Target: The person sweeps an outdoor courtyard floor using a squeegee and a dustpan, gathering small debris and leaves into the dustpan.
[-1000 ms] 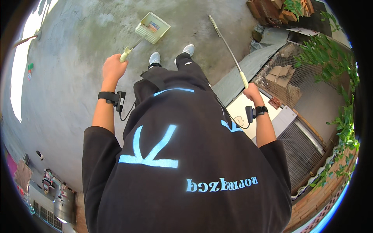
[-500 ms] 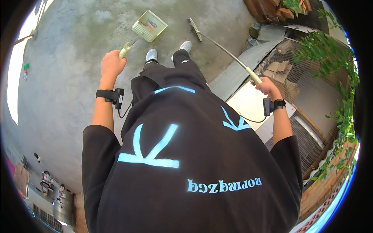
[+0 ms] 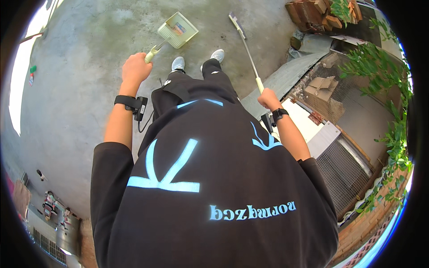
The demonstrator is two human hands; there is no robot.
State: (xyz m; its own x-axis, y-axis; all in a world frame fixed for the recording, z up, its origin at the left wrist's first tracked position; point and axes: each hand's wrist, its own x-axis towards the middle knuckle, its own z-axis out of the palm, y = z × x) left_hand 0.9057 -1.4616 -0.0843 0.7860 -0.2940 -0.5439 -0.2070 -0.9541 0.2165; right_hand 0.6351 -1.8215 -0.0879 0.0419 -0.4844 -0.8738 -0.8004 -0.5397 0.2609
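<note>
My left hand (image 3: 136,68) is closed around the pale green handle of a long-handled dustpan (image 3: 187,36). The dustpan's cream tray rests on the concrete ahead of my left shoe, with a printed label inside it. In my right hand (image 3: 269,99) is the light grip of a broom (image 3: 251,59). Its thin metal pole slants forward to a narrow grey head (image 3: 237,26) on the floor, to the right of the dustpan and apart from it. Both wrists wear dark straps with small devices.
Grey concrete floor (image 3: 89,89) spreads ahead and left. At the right stand a wire-mesh cage (image 3: 339,174), a white panel (image 3: 297,118) and grey sheeting (image 3: 290,80). Stacked bricks or wood (image 3: 308,15) lie at the far right, leafy branches (image 3: 375,67) beside them. Parked two-wheelers (image 3: 51,205) stand lower left.
My right hand has swung inward to the left, and the broom's pole stands steeper, its head shifted right and farther away. The dustpan sits slightly farther right in view.
</note>
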